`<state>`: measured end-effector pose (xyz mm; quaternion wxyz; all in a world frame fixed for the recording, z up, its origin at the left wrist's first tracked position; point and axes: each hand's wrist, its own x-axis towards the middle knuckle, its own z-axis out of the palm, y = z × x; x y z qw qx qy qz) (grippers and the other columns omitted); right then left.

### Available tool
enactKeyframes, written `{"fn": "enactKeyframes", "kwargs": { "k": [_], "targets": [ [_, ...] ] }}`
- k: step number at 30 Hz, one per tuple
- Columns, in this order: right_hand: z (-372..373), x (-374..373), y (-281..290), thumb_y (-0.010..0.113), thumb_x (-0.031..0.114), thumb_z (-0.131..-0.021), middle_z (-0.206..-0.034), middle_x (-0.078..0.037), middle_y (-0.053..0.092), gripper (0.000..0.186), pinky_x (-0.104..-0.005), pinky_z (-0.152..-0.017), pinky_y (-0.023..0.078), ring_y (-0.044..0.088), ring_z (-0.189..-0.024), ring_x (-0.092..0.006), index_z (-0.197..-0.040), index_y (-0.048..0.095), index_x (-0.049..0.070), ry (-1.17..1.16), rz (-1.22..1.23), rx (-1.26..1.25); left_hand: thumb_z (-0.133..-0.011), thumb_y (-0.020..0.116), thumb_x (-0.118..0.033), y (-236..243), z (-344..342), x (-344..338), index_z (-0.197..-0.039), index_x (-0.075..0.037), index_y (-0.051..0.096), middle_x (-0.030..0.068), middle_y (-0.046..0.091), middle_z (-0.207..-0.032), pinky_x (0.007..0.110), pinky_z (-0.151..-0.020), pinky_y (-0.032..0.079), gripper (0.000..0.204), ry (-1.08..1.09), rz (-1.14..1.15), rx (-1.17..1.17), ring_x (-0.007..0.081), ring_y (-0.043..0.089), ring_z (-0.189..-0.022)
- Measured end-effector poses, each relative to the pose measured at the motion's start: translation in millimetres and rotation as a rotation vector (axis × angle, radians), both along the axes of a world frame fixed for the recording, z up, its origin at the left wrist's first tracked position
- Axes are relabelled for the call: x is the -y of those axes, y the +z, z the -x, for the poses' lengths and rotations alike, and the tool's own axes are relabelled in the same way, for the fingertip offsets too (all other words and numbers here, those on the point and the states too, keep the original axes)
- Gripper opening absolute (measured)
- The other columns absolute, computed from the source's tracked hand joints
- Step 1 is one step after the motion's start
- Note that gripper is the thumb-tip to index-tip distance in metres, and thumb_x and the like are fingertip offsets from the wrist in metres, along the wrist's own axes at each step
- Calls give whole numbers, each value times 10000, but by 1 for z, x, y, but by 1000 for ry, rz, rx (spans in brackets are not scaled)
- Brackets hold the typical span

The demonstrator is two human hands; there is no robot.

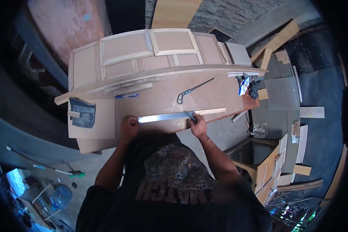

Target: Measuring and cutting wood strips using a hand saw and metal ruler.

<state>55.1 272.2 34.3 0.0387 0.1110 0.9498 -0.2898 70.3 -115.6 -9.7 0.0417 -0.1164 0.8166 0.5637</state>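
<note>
A flat silver metal ruler (pixel 164 116) lies lengthwise along a pale wooden strip (pixel 214 111) near the table's front edge. The fingers of my left hand (pixel 130 127) are closed round the ruler's left end. At its right end sits a small dark piece (pixel 192 116), gripped by my right hand (pixel 198 127); I cannot tell whether it is part of the ruler or a separate tool. Beyond the ruler rests a small handsaw (pixel 183 96) with a narrow blade and a dark looped handle. A blue pen (pixel 127 96) lies farther left.
Framed wooden panels (pixel 174 41) stand along the table's far side, behind a long wooden rail (pixel 166 72). Dark sandpaper (pixel 83 113) lies on a board at left. A crumpled packet (pixel 243 86) sits at right. Beyond the table's right end is a wooden frame (pixel 266 170).
</note>
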Motion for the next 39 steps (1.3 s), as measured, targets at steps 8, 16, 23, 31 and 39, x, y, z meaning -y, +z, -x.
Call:
{"fn": "enactKeyframes", "kwargs": {
  "k": [8,16,23,31,39],
  "targets": [
    [2,16,21,777,286,-888,-1286,-235,646,564,-394,-1047,505,658,-1176,-331,-1325,623,-35,-32,53,105,-811,767,-62,2,-7,2,-997,-13,706,93,747,-872,314,-776,563,202,62,-76,47,173,722,-815],
    [3,27,35,773,321,-888,-1313,-226,660,581,-385,-1073,490,649,-1222,-329,-1333,631,-24,-36,96,164,-828,758,-41,6,-6,5,-1017,-15,712,81,749,-883,308,-774,556,197,24,-143,67,146,707,-811],
    [2,31,32,769,311,-888,-1314,-229,655,563,-388,-1074,488,648,-1216,-333,-1327,639,-17,-33,112,174,-844,767,-42,15,-5,1,-1018,-13,721,69,751,-884,297,-773,549,183,31,-132,116,141,700,-808],
    [6,27,28,783,293,-847,-1280,-253,600,658,-429,-1106,445,574,-1241,-402,-1385,571,-21,-198,-44,97,-848,762,-40,0,-6,3,-1024,-11,722,72,753,-879,292,-751,543,183,24,-123,60,132,694,-792],
    [12,12,26,787,263,-849,-1240,-254,706,626,-366,-1002,524,700,-1133,-309,-1347,614,-73,-216,128,140,-824,769,-43,0,-6,1,-999,-20,721,80,760,-864,308,-743,552,183,43,-128,62,145,712,-781]
  ]
}}
